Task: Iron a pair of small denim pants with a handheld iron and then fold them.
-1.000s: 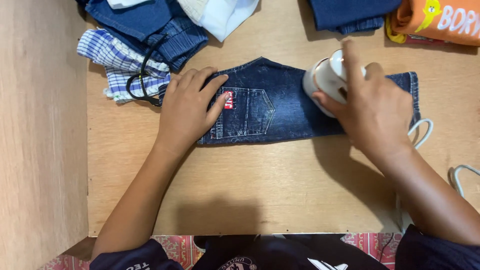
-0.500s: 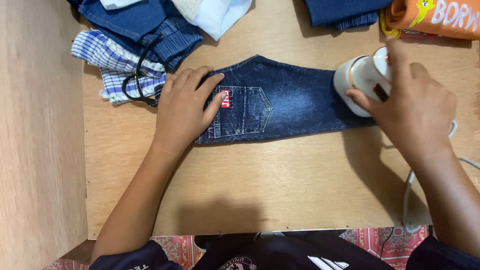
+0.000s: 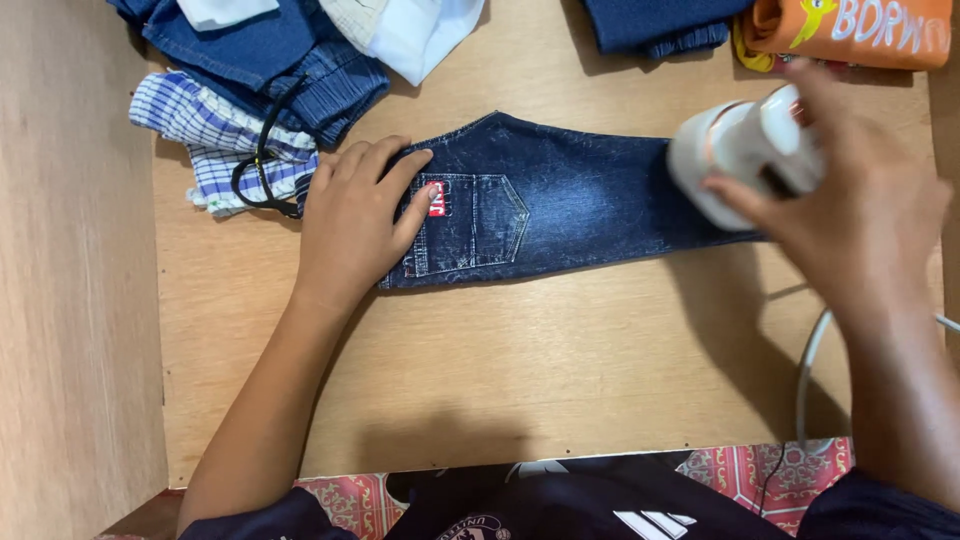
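The right hand [image 3: 850, 215] is wrapped around a small white handheld iron [image 3: 735, 160], fingers curled over its body and gripping it firmly, with the flat face pressed down on the leg end of a pair of dark blue jeans [image 3: 570, 195] folded lengthwise on the wooden table [image 3: 500, 370]. The left hand [image 3: 350, 225] lies open and flat, palm down, pinning the waist end just beside the back pocket with its little red patch [image 3: 436, 199]. Judging from how things lie, the pressing looks well along: the denim between the two hands sits smooth and flat, and the iron stands near the hem, so little of this leg seems left on this face; the other side I cannot see. The iron's pale cord [image 3: 810, 370] trails off the table's near right edge. Beyond the left hand a checked shirt [image 3: 210, 135] and more blue denim [image 3: 280, 50] are heaped, and past the right hand lie folded navy cloth [image 3: 650, 20] and an orange garment [image 3: 850, 30].
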